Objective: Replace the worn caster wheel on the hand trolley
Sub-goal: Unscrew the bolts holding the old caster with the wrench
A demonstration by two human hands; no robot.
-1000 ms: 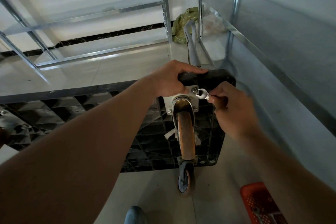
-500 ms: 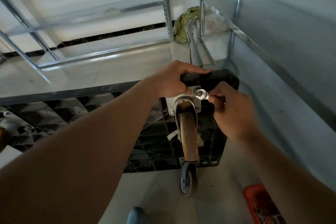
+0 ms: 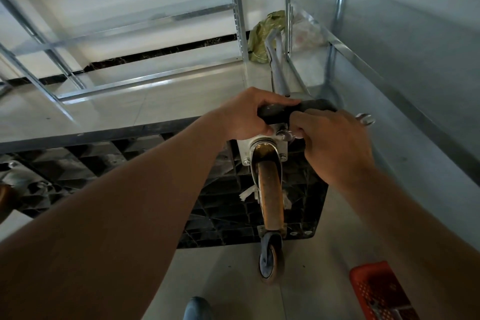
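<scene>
The black hand trolley stands on its side with its ribbed underside towards me. A worn orange caster wheel hangs from a white mounting plate at the top corner. My left hand grips the trolley's black upper edge. My right hand holds a silver wrench whose near end sits on a bolt of the plate, while its far end sticks out past my knuckles. A second caster wheel sits at the lower corner.
Metal shelving frames stand behind and to the right. A red plastic basket lies on the floor at the lower right. A green bag sits by the trolley handle. My shoe shows at the bottom edge.
My right hand has swung the wrench upward around the bolt, so its far end now points up and right. My left hand has kept its grip on the trolley edge.
</scene>
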